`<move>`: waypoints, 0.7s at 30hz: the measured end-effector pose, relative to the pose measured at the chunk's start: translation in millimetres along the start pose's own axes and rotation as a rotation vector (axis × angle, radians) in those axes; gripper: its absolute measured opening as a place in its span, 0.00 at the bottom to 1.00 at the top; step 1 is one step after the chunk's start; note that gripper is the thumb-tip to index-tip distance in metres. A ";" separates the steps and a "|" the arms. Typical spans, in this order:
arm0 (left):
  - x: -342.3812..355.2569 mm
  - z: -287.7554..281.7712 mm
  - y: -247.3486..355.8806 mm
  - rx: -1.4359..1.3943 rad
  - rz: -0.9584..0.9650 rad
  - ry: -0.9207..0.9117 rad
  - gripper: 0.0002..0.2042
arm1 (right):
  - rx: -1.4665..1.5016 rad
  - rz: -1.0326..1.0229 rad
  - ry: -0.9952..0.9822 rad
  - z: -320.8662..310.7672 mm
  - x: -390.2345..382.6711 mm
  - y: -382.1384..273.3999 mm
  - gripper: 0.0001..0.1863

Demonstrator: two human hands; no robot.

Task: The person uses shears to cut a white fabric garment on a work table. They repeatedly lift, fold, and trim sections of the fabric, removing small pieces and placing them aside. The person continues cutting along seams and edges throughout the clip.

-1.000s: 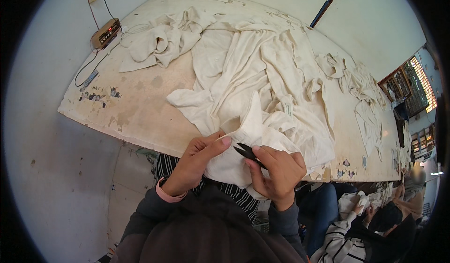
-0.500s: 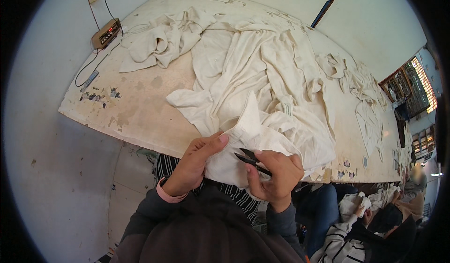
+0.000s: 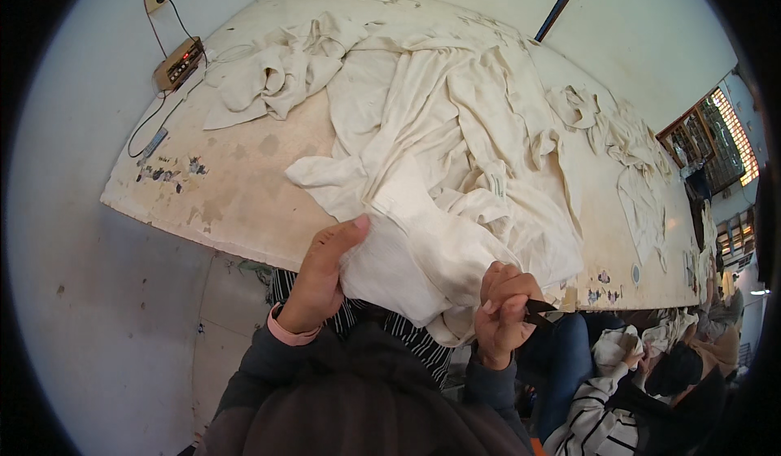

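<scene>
My left hand (image 3: 324,269) pinches the white cloth (image 3: 407,261) by its left edge, thumb on top, and holds it up at the table's front. My right hand (image 3: 504,309) has its fingers curled round black snips (image 3: 538,314), which point off to the right, at the cloth's right side; whether it also grips the cloth is unclear. The cloth spreads between both hands and runs into a large wrinkled heap of cream garments (image 3: 439,106) on the worn table (image 3: 220,196).
A crumpled garment (image 3: 268,74) lies at the back left near a brown electrical box (image 3: 177,64) with cables and a small remote (image 3: 154,141). More fabric (image 3: 643,220) lies to the right. Co-workers (image 3: 602,407) sit at lower right handling white cloth (image 3: 614,346). A wall (image 3: 81,253) borders the left.
My left hand has shifted up and left with the cloth, spreading it flatter. My right hand has moved right and turned, so the snips point away from the cloth instead of toward my left hand.
</scene>
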State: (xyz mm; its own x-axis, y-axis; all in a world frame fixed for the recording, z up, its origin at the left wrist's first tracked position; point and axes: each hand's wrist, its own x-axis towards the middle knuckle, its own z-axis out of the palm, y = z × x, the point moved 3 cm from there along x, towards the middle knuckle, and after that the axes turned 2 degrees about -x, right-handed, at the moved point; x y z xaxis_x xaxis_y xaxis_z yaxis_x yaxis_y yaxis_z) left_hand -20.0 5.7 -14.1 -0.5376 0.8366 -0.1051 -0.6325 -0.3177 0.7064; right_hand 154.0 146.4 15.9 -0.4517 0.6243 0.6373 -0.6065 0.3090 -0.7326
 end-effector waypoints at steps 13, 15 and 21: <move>11.2 -11.8 17.8 0.027 0.212 0.101 0.23 | -0.531 -0.134 0.109 -6.4 -10.5 -2.9 0.10; 9.3 -19.3 27.3 0.062 0.294 0.129 0.23 | -0.472 -0.030 0.135 -21.5 -20.2 1.0 0.10; -8.6 -50.1 48.2 0.163 0.646 0.141 0.21 | -1.373 0.174 -0.192 -13.3 -42.6 0.1 0.31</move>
State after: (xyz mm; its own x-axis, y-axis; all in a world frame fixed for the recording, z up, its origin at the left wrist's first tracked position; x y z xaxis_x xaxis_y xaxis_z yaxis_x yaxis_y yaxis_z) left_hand -73.8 -39.2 -14.2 -0.8539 0.4315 0.2909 -0.0737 -0.6536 0.7532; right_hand 181.9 129.5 -14.6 -0.6034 0.6544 0.4558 0.5333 0.7560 -0.3795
